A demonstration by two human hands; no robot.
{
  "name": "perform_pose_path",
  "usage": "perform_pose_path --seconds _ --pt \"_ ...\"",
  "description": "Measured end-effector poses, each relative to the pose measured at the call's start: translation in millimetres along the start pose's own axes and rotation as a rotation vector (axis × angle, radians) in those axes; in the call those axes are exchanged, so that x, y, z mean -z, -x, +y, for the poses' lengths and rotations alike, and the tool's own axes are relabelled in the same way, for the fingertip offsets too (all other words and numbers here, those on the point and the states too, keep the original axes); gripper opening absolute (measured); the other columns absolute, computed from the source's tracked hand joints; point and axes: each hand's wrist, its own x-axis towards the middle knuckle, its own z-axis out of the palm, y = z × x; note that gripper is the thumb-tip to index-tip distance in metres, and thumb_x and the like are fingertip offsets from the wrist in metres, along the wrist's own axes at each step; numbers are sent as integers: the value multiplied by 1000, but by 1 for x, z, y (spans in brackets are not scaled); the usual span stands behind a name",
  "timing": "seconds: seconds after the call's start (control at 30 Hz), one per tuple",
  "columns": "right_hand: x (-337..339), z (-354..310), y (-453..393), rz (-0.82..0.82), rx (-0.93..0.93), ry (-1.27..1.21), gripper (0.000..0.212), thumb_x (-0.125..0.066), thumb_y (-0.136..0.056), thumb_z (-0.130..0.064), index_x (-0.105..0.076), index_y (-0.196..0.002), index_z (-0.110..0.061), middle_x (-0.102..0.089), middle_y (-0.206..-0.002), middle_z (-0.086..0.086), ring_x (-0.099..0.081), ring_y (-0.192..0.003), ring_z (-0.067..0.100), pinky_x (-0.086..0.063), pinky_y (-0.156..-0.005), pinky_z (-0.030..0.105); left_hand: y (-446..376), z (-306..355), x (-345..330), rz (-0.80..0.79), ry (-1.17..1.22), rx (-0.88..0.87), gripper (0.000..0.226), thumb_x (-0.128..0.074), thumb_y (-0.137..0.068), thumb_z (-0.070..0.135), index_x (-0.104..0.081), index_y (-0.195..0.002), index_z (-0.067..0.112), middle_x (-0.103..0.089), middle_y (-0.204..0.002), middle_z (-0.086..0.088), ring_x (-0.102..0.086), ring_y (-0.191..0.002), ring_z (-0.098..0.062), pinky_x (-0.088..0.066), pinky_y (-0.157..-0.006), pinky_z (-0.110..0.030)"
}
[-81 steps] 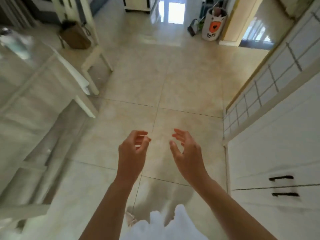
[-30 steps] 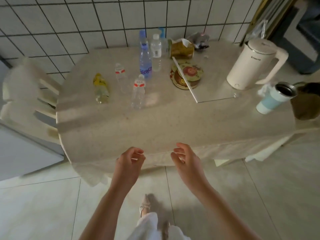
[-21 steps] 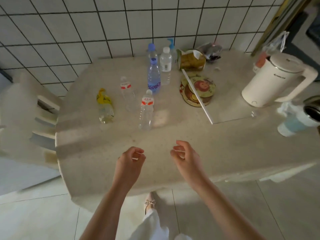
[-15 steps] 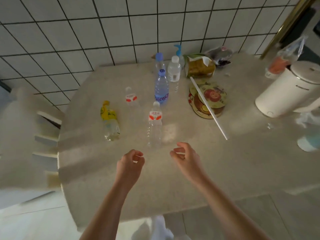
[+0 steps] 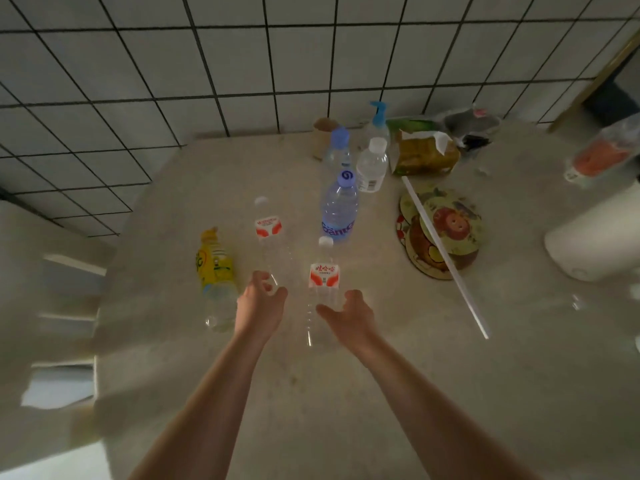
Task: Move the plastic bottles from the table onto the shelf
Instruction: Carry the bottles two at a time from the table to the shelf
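Observation:
Several plastic bottles stand on the beige table (image 5: pixel 381 393). The nearest clear bottle with a red label (image 5: pixel 323 276) rises just left of my right hand (image 5: pixel 348 315), whose curved fingers and thumb sit beside its lower body without closing round it. A second red-label bottle (image 5: pixel 268 227) stands farther back; my left hand (image 5: pixel 261 304) hovers at its base, fingers loosely curled, holding nothing. A yellow-label bottle (image 5: pixel 214 271) is to the left. A blue bottle (image 5: pixel 339 209), a white-capped clear bottle (image 5: pixel 372 164) and a blue-capped bottle (image 5: pixel 337 147) stand behind.
Round cartoon coasters (image 5: pixel 450 230) lie right of the bottles, crossed by a long white stick (image 5: pixel 446 258). A white kettle (image 5: pixel 595 233) is at the right edge. A snack bag (image 5: pixel 426 154) and pump bottle (image 5: pixel 377 119) sit by the tiled wall (image 5: pixel 242 64). A chair (image 5: pixel 52 289) stands left.
I turned from the floor to the table and came closer. Both hands moved forward over the tabletop and now sit at the two red-label bottles.

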Motion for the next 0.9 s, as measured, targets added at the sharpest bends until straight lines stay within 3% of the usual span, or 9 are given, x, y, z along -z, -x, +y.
perform_pose_path --seconds 0.17,0.4,0.6,0.9 --pt "-19 -9 -33 -52 -121 8 75 -75 -73 -41 -34 -126 -8 -51 -125 13 -55 -105 26 -47 -84 32 -43 19 -5 31 -16 90 60 -61 -85 26 -37 -138 12 -50 -135 -13 -52 -117 -33 -42 -85 -37" --pt "-36 -14 -62 -44 -158 136 90 -82 -64 -48 -30 -126 -11 -40 -127 12 -48 -118 28 -44 -102 38 -104 33 -31 4 71 306 76 -69 -75 34 -28 -136 15 -48 -131 -14 -51 -114 -34 -47 -96 -46" --pt "-37 -8 -77 -59 -213 82 84 -85 -59 -42 -33 -119 -16 -41 -121 9 -52 -113 33 -47 -96 39 -128 29 -47 60 -19 361 89 -76 -65 45 -27 -134 17 -42 -132 -12 -49 -115 -34 -47 -96 -49" --pt "-19 3 -84 -137 -190 -38 62 -82 -61 -29 -40 -106 -19 -49 -114 6 -56 -93 19 -52 -81 28 -135 27 -50 109 31 406 82 -74 -69 34 -29 -135 16 -44 -129 -13 -50 -112 -34 -49 -94 -47"
